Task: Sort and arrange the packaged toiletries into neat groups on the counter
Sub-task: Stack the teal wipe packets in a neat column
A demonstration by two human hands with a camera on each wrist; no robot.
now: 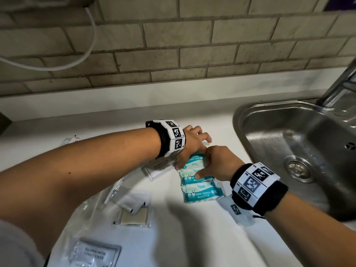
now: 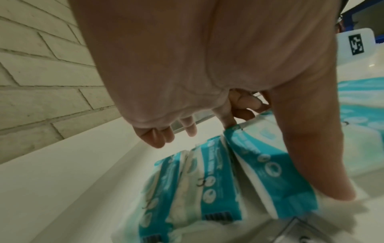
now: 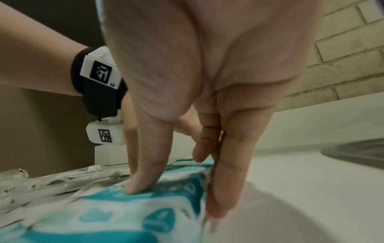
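Three teal-and-white mini wipes packs (image 1: 202, 191) lie in a row on the white counter (image 1: 107, 132), left of the sink. My left hand (image 1: 190, 149) is over the far pack (image 2: 259, 164). Its thumb (image 2: 311, 164) lies along the pack's near end and its index fingertip (image 2: 228, 125) touches the far end, so it holds the pack by both ends. My right hand (image 1: 213, 162) comes in from the right. Its thumb (image 3: 141, 180) presses on top of the middle pack (image 3: 124, 210), and its straight fingers (image 3: 222, 197) lean against the packs' right edge.
A steel sink (image 1: 238, 120) and tap (image 1: 339, 85) lie close on the right. White sachets (image 1: 159, 168), clear packets (image 1: 134, 214) and a shampoo sachet (image 1: 96, 255) are scattered to the left and front. A white packet (image 1: 237, 209) lies under my right wrist. The tiled wall is behind.
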